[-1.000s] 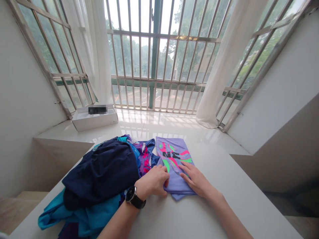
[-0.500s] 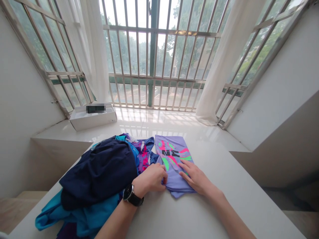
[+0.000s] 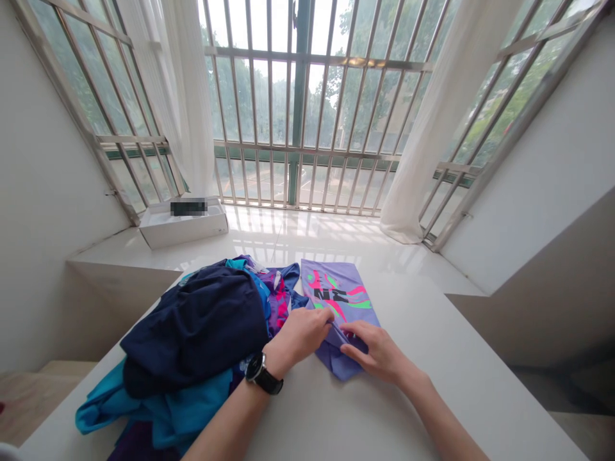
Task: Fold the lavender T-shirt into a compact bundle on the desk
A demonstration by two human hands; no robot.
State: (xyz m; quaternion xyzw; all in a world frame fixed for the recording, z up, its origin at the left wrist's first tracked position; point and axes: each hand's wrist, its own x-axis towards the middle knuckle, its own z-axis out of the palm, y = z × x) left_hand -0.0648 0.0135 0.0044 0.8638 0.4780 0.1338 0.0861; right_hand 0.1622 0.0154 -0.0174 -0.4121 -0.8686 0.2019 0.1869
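A lavender shirt (image 3: 353, 275) with a pink, green and black print lies folded on the white table. Its near left part is lifted and creased between my hands. My left hand (image 3: 307, 330), a black watch (image 3: 263, 372) on its wrist, is closed on that raised edge in a pinch. Thumb and fingers of my right hand (image 3: 377, 349) close around the fold from the right side. Close by on the left is a heap of clothes: a dark navy garment (image 3: 196, 326) on top, a teal one (image 3: 192, 403) below, and a purple-and-pink patterned one (image 3: 278, 298) at its right edge.
A white box (image 3: 185, 229) with a blurred dark item stands on the sill at the back left. Behind are a barred window (image 3: 298, 128) and white curtains (image 3: 418, 141). The white table (image 3: 432, 358) drops off at its right edge.
My left hand has moved up and right, raising the shirt's near left edge. My right hand, earlier flat on the print, has drawn down and its fingers have curled around the fold.
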